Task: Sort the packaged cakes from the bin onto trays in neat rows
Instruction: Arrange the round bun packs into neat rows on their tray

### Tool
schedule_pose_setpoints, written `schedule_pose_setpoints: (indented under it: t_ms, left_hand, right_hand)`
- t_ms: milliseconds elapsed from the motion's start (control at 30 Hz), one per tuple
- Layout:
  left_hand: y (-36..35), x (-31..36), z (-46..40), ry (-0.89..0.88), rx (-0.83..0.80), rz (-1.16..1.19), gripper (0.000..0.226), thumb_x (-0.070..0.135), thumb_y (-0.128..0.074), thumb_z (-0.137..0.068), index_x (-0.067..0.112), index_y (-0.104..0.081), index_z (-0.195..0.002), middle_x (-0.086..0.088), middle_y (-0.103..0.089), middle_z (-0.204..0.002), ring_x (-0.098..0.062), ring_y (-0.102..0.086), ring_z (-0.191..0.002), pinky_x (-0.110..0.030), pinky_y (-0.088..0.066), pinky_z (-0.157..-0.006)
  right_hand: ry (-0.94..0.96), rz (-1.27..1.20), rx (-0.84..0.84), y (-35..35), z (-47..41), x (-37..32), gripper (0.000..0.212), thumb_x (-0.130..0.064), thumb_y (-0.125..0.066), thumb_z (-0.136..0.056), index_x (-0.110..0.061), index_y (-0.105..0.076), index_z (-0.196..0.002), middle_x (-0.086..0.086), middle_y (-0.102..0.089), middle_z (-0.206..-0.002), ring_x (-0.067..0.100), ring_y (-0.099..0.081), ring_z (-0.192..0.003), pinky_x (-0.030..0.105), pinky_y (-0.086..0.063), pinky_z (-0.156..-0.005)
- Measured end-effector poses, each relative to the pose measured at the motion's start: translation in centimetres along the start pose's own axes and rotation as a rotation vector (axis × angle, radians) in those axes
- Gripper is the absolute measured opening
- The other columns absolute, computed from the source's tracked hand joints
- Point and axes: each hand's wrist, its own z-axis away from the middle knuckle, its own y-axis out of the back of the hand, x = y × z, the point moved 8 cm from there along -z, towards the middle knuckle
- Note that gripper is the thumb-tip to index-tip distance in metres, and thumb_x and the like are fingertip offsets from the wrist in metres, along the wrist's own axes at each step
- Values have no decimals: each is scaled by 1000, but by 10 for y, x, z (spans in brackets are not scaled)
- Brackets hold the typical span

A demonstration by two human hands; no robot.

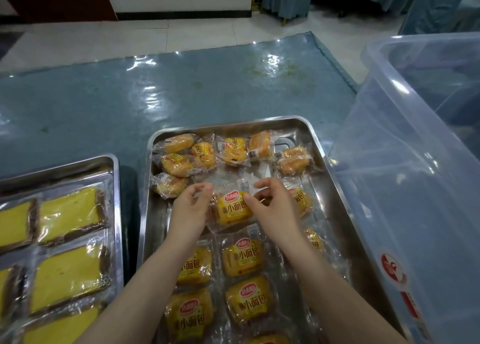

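From the head view, both hands work over the steel tray (335, 162) on the desk (130, 97). The left hand (191, 208) and right hand (270, 206) each pinch a top corner of one wrapped cake (232, 208), likely squaring it above the tidy rows toward six o'clock. It is golden, in clear film with a yellow label. Loose cakes (181, 159) crowd twelve o'clock; the clear bin (389, 162) stands at three.

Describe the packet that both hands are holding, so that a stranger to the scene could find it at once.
Start at the steel tray beside the clear plastic bin. Near its middle lies one wrapped bun, label up, between loose packets and neat rows. Only it is pinched by the left hand and right hand.
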Motion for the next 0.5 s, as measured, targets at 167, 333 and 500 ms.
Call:
schedule_pose_setpoints:
  t_ms: [167, 333, 500]
  left_hand:
    - [3, 12, -2, -129, 28, -398, 37, 36, -57, -89, 28, -51, -124, 10, -60, -116, -1, -61, -89, -18, -49, -61]
    - [9, 41, 18, -461, 49, -812, 50, 24, -58, -90, 27, -44, -137, 3, -56, -131, -6, -60, -102, -24, -49, -83]
    - [28, 61, 22, -772, 105, -1184, 47, 8, -63, -83, 11, -53, -129, -8, -53, -134, -26, -43, -129, -42, -30, -106]
  right_hand:
    - [196, 468, 42, -6, 0, -11, 58, -28, -65, -87, -30, -37, -137, -9, -52, -122, 12, -52, -111, 23, -44, -87]
    - [477, 686, -262, -55, 8, -30, 58, -39, -41, -97, -40, -14, -148, -7, -3, -160, 20, 6, -146, 43, -5, -115]
    - [407, 826, -531, -80, 12, -18, 57, -51, -36, -97, -43, -12, -148, -8, 6, -160, 21, 15, -145, 57, 0, -114]
